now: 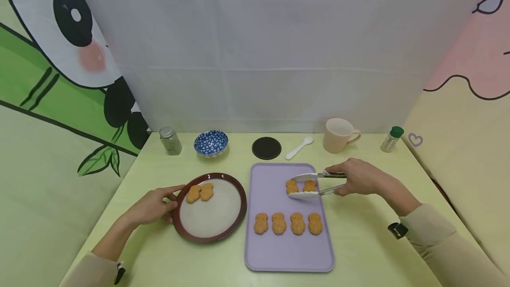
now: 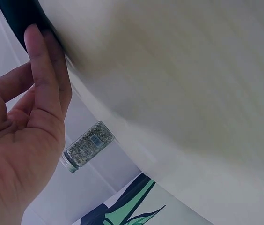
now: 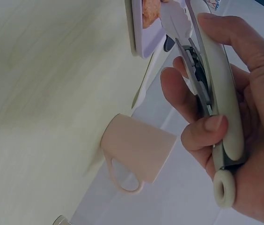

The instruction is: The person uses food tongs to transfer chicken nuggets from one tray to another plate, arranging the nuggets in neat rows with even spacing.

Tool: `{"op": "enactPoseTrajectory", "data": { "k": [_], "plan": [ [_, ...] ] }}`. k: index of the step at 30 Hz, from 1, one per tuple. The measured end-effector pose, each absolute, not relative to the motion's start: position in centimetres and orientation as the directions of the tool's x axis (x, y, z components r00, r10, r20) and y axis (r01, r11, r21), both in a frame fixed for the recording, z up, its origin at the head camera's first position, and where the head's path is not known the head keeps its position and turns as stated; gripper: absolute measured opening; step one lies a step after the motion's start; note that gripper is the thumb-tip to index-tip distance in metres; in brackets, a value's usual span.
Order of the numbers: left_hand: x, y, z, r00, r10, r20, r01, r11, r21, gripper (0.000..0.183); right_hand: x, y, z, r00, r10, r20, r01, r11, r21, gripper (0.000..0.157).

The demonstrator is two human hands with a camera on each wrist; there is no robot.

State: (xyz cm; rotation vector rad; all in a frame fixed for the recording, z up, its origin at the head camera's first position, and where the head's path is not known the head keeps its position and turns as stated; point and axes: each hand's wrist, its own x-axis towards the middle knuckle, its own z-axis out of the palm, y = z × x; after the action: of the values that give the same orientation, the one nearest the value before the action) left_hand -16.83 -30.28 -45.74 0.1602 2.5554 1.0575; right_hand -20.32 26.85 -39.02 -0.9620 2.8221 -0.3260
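My left hand (image 1: 153, 206) touches the left rim of a brown-edged plate (image 1: 211, 239), its fingers fairly straight. Two golden-brown, animal-shaped pieces (image 1: 194, 194) lie together at the plate's upper left. My right hand (image 1: 360, 177) grips white-tipped tongs (image 1: 307, 195) over a lilac tray (image 1: 288, 251). The tongs' arms are spread on either side of an upper piece (image 1: 292, 187); whether they touch it I cannot tell. Beside it is another such piece (image 1: 309, 185), and several more (image 1: 278, 223) form a row lower on the tray. In the right wrist view, fingers and thumb wrap the tongs' handle (image 3: 218, 89).
Along the back stand a herb jar (image 1: 171, 141), a blue patterned bowl (image 1: 211, 143), a pink mug (image 1: 338, 135) and a green-capped shaker (image 1: 392, 139). A black disc (image 1: 266, 148) and a white spoon (image 1: 299, 148) lie behind the tray. A white cloth (image 1: 255, 56) hangs behind.
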Motion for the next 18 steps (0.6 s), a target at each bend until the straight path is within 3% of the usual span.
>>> {"op": "enactPoseTrajectory", "data": {
  "k": [10, 18],
  "plan": [
    [-17.1, -30.2, -45.8, -0.924, 0.250, -0.290, -0.023, 0.720, 0.694, 0.053, -20.2, 26.0, -38.7, -0.774, -0.633, -0.004, -0.609, 0.745, -0.272, 0.057],
    [-17.0, -30.3, -45.7, -0.923, 0.241, -0.301, -0.045, 0.708, 0.705, 0.054, -20.9, 19.3, -38.1, -0.728, -0.684, 0.053, -0.658, 0.675, -0.334, 0.057]
  ]
}}
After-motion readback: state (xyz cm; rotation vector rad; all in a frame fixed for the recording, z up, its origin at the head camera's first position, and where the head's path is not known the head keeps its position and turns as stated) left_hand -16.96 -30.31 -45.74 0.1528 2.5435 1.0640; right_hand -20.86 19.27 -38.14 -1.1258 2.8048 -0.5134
